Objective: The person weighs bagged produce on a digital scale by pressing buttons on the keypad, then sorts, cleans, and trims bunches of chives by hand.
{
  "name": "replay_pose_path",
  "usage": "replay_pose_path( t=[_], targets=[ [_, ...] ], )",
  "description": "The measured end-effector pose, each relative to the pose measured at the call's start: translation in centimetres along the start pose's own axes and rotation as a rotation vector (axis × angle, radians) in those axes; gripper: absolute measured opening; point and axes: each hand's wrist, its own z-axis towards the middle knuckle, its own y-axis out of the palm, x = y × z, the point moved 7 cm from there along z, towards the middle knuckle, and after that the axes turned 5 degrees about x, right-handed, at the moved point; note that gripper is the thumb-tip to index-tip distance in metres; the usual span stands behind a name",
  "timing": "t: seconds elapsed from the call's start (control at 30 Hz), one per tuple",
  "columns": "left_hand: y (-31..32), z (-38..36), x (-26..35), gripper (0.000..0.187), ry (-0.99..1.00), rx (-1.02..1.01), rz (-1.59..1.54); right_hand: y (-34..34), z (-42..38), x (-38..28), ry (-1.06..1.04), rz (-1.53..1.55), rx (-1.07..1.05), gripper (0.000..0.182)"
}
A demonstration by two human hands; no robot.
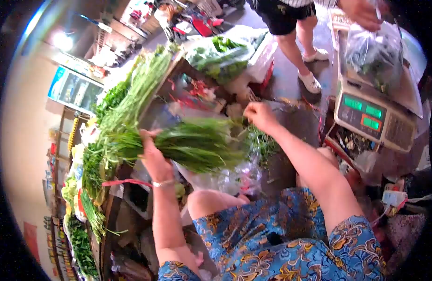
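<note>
A large bunch of long green leafy stalks (192, 143) lies across my left hand (155, 157), whose fingers wrap round it near the left part of the bunch. The right end of the bunch is blurred. My right hand (260, 117) is raised just beyond that end, its fingers curled together in a pinch; whatever they hold, if anything, is too small to make out. Below my right hand lie loose green trimmings (264, 146). A red strap (127, 181) stretches beside my left wrist.
Heaped greens (131, 103) line the stall on the left. Bagged greens (220, 56) lie at the top middle. At right, a scale (365, 114) with lit green digits bears a plastic bag (372, 51), near another person's hand (363, 11). That person stands beyond.
</note>
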Motion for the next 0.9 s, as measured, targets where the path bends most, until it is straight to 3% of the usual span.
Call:
replay_pose_path(
  t=[0.07, 0.1, 0.17, 0.23, 0.33, 0.37, 0.5, 0.53, 0.6, 0.63, 0.67, 0.7, 0.77, 0.83, 0.9],
  targets=[
    [0.2, 0.0, 2.2, 0.035, -0.006, -0.026, 0.011, -1.4, 0.5, 0.9, -0.047, -0.155, 0.125, 0.014],
    [-0.6, 0.8, 2.8, 0.033, 0.095, -0.013, 0.005, -2.1, 0.5, 1.1, -0.041, -0.231, 0.175, 0.014],
    [-1.7, 1.8, 3.1, 0.028, 0.036, -0.008, -0.041, -2.4, 0.8, 1.6, 0.026, -0.247, 0.155, 0.016],
    [-2.1, 2.5, 2.8, 0.027, 0.017, -0.018, -0.089, -0.8, 0.3, 0.7, 0.174, 0.201, -0.065, 0.017],
    [-1.5, 2.2, 2.8, 0.033, 0.120, -0.065, -0.036, 2.3, -2.3, -3.7, 0.195, 0.564, -0.399, 0.026],
    [-1.0, 1.7, 2.5, 0.033, 0.114, -0.068, -0.034, 3.3, -3.3, -4.5, 0.217, 0.544, -0.569, 0.044],
    [0.9, -0.5, 0.3, 0.034, -0.015, -0.067, -0.073, 6.9, -5.6, -4.3, 0.189, 0.661, -0.511, 0.084],
    [1.8, -1.4, 0.1, 0.034, 0.019, -0.130, -0.056, 8.1, -5.2, -3.6, 0.223, 0.624, -0.522, 0.070],
    [3.1, -2.8, 0.1, 0.031, 0.174, -0.255, 0.051, 8.4, -4.9, -3.5, 0.189, 0.680, -0.490, 0.062],
    [3.4, -3.3, -0.4, 0.029, 0.096, -0.282, -0.045, 8.0, -4.6, -3.7, 0.147, 0.739, -0.464, 0.053],
    [3.1, -3.0, -0.9, 0.028, 0.040, -0.241, -0.085, 6.6, -4.2, -4.1, 0.109, 0.576, -0.380, 0.034],
    [2.6, -2.6, -1.4, 0.027, -0.017, -0.199, -0.123, 6.8, -3.5, -2.8, 0.101, 0.571, -0.373, 0.034],
    [2.1, -2.2, -1.4, 0.024, -0.026, -0.159, -0.118, 7.5, -2.0, -1.3, -0.101, 0.276, -0.356, 0.028],
    [1.8, -2.0, -1.1, 0.023, -0.008, -0.124, -0.106, 5.5, -3.2, -2.3, -0.334, 0.094, -0.128, 0.012],
    [1.9, -1.8, -0.8, 0.023, 0.040, -0.144, -0.099, 6.1, -3.5, -1.9, -0.539, -0.055, -0.072, 0.012]
  ],
)
